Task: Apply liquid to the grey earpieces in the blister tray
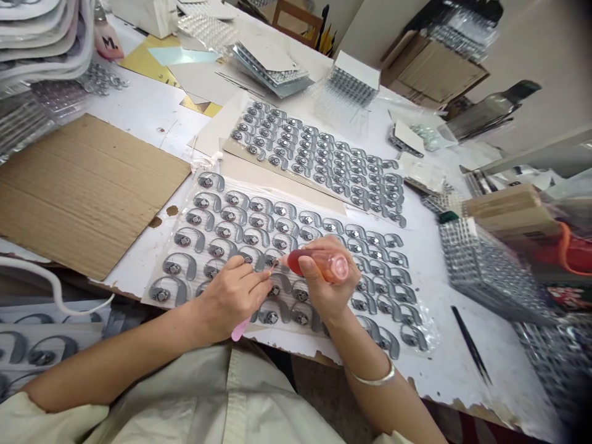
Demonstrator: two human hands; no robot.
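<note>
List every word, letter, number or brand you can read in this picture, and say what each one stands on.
"M." on the pinkish bottle at the upper left.
Dark marks on the white packaging at the right: too blurred to read with certainty.
I can make out no text on the red bottle in the right hand.

Single head view, worn by the person: looks forward and steeply down from above the pale beige garment (185,401), with both bare hands, left (235,293) and right (330,290), close in near mid-frame. Wide coverage, tilted; near edge of the white, chipped-edged table (444,339) slopes down to the right. Sight line runs across the tabletop to the brown cardboard box (432,68) and pale wall (536,43) beyond, both farther off.
</note>
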